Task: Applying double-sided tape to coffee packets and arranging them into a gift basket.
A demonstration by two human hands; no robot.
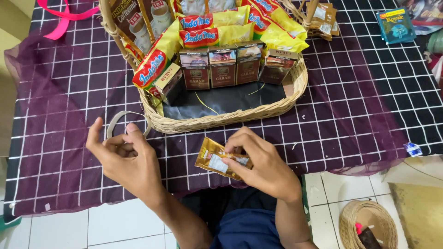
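Note:
My right hand (258, 159) grips a small golden-brown sachet (213, 157) just in front of a woven basket (221, 119). My left hand (124, 157) holds a roll of clear tape (121, 119) by its ring, thumb raised, to the left of the basket's front corner. The basket holds a row of several dark red packs (224, 69) standing upright, with yellow noodle packets (217, 34) and brown coffee sachets (138, 23) leaning behind them. A black liner shows on the basket's floor.
A dark grid-patterned cloth (360, 106) under purple tulle covers the floor. A pink ribbon (62, 18) lies at top left, a blue packet (396, 25) at top right, more brown sachets (325, 18) beside the basket. A small round woven basket (369, 226) sits on white tiles at lower right.

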